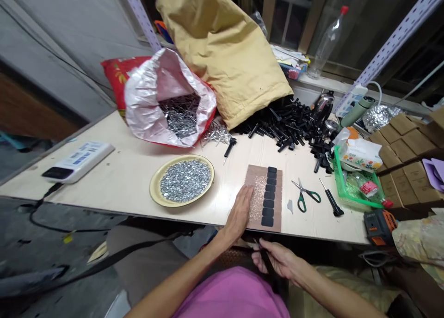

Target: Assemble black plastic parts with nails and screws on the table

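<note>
the left hand (238,210) is lying flat, fingers nearly straight, at the left edge of a brown board (258,193). to its right, the right hand (280,257) is gripping a dark long piece (267,261), fingers curled. left of both hands, a plate (154,192) is standing on the worktop (128,184).

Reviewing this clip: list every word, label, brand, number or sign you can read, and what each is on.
No text can be read with certainty.
White device at left: blue-printed label, too blurred.
Clear bottle in the green basket, red label: too small.
Black-and-orange power pack: markings too blurred.
Brown cartons: faint print, unreadable.
</note>
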Demonstrator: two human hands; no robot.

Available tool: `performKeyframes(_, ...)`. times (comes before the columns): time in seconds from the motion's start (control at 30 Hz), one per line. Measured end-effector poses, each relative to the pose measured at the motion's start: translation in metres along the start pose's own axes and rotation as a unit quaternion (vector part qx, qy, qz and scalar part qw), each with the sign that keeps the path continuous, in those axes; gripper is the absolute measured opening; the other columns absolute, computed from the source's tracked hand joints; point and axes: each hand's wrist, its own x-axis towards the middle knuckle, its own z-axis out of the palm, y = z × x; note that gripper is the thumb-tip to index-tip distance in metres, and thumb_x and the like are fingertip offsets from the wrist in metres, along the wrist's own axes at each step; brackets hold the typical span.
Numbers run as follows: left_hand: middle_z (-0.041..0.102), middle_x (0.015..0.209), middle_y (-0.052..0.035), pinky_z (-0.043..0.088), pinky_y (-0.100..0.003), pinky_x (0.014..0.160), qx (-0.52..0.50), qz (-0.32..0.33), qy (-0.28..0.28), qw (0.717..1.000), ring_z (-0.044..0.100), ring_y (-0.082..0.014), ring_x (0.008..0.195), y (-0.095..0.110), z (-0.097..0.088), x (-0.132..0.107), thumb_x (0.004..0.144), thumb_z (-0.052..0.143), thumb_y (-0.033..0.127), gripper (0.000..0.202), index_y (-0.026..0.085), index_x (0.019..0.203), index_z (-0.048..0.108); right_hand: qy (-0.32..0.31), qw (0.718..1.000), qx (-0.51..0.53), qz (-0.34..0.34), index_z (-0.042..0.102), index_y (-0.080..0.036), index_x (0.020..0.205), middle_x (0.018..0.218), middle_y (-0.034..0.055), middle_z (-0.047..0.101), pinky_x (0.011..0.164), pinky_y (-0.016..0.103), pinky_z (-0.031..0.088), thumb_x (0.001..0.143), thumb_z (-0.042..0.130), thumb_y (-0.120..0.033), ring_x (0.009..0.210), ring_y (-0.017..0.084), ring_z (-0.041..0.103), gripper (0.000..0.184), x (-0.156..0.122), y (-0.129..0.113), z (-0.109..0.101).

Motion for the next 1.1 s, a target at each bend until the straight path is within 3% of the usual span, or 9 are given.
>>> performKeyframes(0.17,0.043,0.143,-0.0141,0.036,-0.051,0.108,-0.016,-0.007,-0.001,1.000,0.032,-0.0234,0.136,0.002,0.005,0.001,0.083,0.028,0.002,0.061,0.019,0.141,0.033,0.023,0.993,0.105,0.049,0.058,-0.016,0.069,0.074,0.0060,0.067,0.079,0.021,0.052,0.081,0.062,-0.035,0.075,0.013,0.068,0.023,0.008,-0.006,0.008)
performKeyframes(0.3,0.052,0.134,-0.0135,0.043,-0.047,0.102,-0.009,0.002,0.033,0.999,0.046,-0.0221,0.126,0.016,-0.014,0.004,0.084,0.029,0.002,0.057,0.018,0.138,0.039,-0.111,0.992,-0.062,0.015,0.064,-0.015,0.091,0.082,0.0074,0.068,0.073,0.030,0.053,0.070,0.074,-0.044,0.074,0.017,0.069,0.037,-0.028,-0.016,0.024)
performKeyframes(0.37,0.061,0.119,-0.0124,0.048,-0.042,0.095,0.012,0.003,0.091,0.996,0.055,-0.0214,0.113,0.018,-0.038,0.011,0.087,0.032,0.007,0.048,0.017,0.131,0.047,-0.158,0.959,-0.216,-0.096,0.065,-0.014,0.095,0.083,0.0087,0.068,0.068,0.031,0.053,0.079,0.063,-0.050,0.072,0.017,0.067,0.039,-0.039,-0.044,0.036)
performKeyframes(0.43,0.066,0.104,-0.0105,0.049,-0.040,0.089,0.071,-0.010,0.148,0.986,0.058,-0.0219,0.100,0.010,-0.069,0.021,0.090,0.035,0.012,0.038,0.018,0.122,0.056,-0.109,0.859,-0.401,-0.299,0.068,-0.017,0.095,0.087,0.0080,0.068,0.073,0.034,0.052,0.091,0.049,-0.042,0.077,0.017,0.065,0.031,-0.032,-0.087,0.049)
performKeyframes(0.53,0.066,0.097,-0.0096,0.047,-0.041,0.082,0.200,-0.081,0.172,0.961,0.056,-0.0244,0.092,-0.017,-0.114,0.037,0.090,0.038,0.018,0.032,0.019,0.108,0.064,0.045,0.591,-0.621,-0.513,0.064,-0.022,0.112,0.112,0.0098,0.065,0.081,0.040,0.050,0.094,0.041,-0.019,0.096,0.022,0.059,0.029,0.015,-0.156,0.069)
performKeyframes(0.67,0.064,0.089,-0.0108,0.044,-0.038,0.075,0.329,-0.195,0.042,0.923,0.052,-0.0269,0.088,-0.044,-0.144,0.052,0.089,0.039,0.018,0.031,0.017,0.089,0.070,0.107,0.295,-0.809,-0.497,0.060,-0.024,0.116,0.131,0.0078,0.054,0.065,0.030,0.049,0.090,0.042,-0.005,0.088,0.019,0.056,0.037,0.095,-0.218,0.093)
performKeyframes(0.77,0.064,0.089,-0.0119,0.042,-0.037,0.072,0.360,-0.233,-0.035,0.902,0.052,-0.0286,0.092,-0.043,-0.148,0.057,0.089,0.039,0.018,0.032,0.017,0.083,0.071,0.081,0.178,-0.841,-0.505,0.065,-0.019,0.099,0.113,0.0093,0.064,0.066,0.029,0.045,0.089,0.046,-0.006,0.086,0.019,0.054,0.025,0.133,-0.237,0.104)
performKeyframes(1.0,0.063,0.093,-0.0141,0.041,-0.037,0.074,0.338,-0.237,-0.054,0.909,0.053,-0.0290,0.094,-0.035,-0.147,0.062,0.087,0.045,0.017,0.025,0.014,0.084,0.070,0.046,0.162,-0.825,-0.540,0.063,-0.015,0.083,0.083,0.0087,0.065,0.079,0.032,0.042,0.090,0.044,-0.007,0.090,0.021,0.053,0.023,0.150,-0.249,0.106)
performKeyframes(1.1,0.063,0.089,-0.0136,0.042,-0.037,0.072,0.325,-0.236,-0.036,0.915,0.054,-0.0285,0.092,-0.040,-0.146,0.065,0.086,0.044,0.015,0.026,0.014,0.080,0.069,0.068,0.236,-0.749,-0.615,0.063,-0.016,0.092,0.087,0.0089,0.064,0.080,0.033,0.044,0.094,0.038,-0.012,0.089,0.020,0.054,0.026,0.136,-0.242,0.109)
